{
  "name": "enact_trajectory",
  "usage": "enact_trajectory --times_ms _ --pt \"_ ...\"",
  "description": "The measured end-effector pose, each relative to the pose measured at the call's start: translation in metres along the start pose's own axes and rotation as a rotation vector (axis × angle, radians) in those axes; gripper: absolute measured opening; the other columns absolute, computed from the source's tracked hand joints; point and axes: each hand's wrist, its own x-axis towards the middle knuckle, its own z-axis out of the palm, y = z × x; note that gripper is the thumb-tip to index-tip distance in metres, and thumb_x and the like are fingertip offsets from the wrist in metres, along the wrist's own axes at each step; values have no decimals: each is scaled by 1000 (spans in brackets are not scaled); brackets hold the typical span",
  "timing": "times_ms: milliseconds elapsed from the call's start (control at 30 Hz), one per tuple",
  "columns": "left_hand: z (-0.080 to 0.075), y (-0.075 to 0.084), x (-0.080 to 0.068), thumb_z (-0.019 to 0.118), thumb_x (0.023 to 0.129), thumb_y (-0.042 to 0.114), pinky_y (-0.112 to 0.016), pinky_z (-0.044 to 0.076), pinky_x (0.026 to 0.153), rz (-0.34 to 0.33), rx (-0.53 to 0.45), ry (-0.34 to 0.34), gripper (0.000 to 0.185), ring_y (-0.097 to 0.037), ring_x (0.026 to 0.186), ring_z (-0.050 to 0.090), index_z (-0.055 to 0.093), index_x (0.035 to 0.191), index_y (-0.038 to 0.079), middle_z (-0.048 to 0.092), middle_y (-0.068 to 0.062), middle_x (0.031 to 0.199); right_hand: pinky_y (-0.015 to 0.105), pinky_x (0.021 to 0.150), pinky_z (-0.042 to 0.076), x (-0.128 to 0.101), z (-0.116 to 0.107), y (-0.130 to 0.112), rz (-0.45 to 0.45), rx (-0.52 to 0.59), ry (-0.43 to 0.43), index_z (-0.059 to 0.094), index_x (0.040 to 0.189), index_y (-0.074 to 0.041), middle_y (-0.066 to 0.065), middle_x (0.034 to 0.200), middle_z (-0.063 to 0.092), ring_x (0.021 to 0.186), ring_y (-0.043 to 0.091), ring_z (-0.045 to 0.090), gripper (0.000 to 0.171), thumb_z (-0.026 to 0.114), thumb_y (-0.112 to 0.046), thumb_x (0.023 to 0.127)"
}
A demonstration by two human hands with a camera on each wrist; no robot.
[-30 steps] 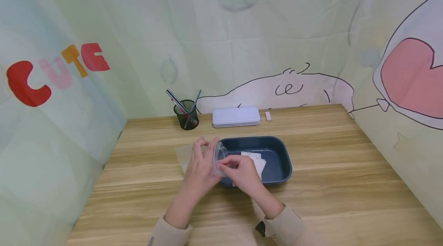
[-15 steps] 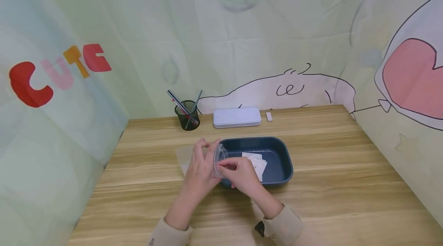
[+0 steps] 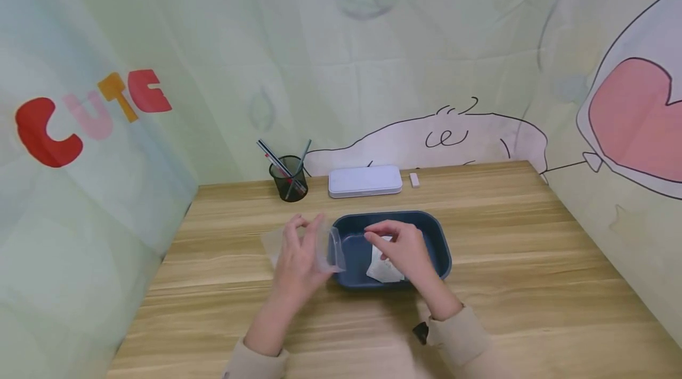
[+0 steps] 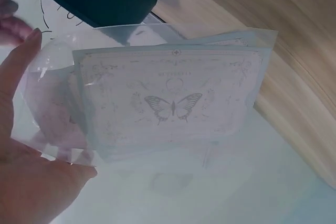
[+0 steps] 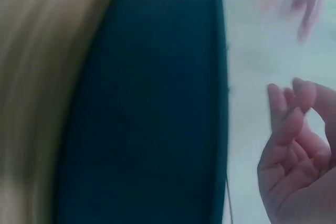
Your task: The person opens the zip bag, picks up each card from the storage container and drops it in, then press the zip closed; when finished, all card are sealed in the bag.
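Observation:
At the tray's left side my left hand grips a clear plastic bag between fingers and thumb, its mouth spread toward the right. In the left wrist view, butterfly-printed paper cards show through the bag. My right hand hovers over the dark blue tray, apart from the bag. In the right wrist view its fingers are loosely bent, with nothing visible between them. Several white paper pieces lie in the tray, partly hidden under the right hand.
Behind the tray stand a black mesh pen holder with several pens and a pale lidded case. A small white eraser-like block lies beside the case. Printed cloth encloses the wooden table.
My right hand has left the bag's mouth and moved right, over the tray. My left hand has shifted slightly left with the bag, which now tilts differently.

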Motion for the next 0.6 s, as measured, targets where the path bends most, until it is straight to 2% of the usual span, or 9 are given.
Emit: enact_trajectory --times_ms 133,267,333,467,600 --pt "-3 -4 0 98 47 18 -49 43 97 2 -2 14 110 -37 123 36 41 141 8 34 -20 125 31 53 50 9 -20 19 74 -196 -15 73 105 -11 1 95 70 60 20 63 26 76 -25 84" --pt "-7 -4 1 97 48 19 -47 38 102 5 13 2 110 -37 126 34 40 142 7 33 -19 124 37 70 52 14 -28 37 141 -411 -88 70 109 -9 5 99 68 81 18 64 36 79 -29 80" --pt "-8 -4 2 97 49 20 -47 38 103 1 17 -4 110 -37 127 34 40 142 7 33 -19 125 40 73 50 14 -28 44 179 -486 -131 69 108 -8 5 98 66 86 20 60 41 81 -31 77" --pt "-10 -3 4 97 50 19 -47 39 102 -1 15 -3 109 -37 126 35 40 142 6 33 -20 125 41 72 48 13 -23 54 259 -562 -205 66 107 -8 7 95 58 83 22 54 48 85 -34 71" --pt "-13 -2 5 97 49 17 -47 40 100 6 12 7 109 -38 125 36 41 141 5 34 -20 125 41 69 47 13 -18 59 296 -599 -216 63 104 -10 10 97 51 83 25 51 52 88 -34 66"
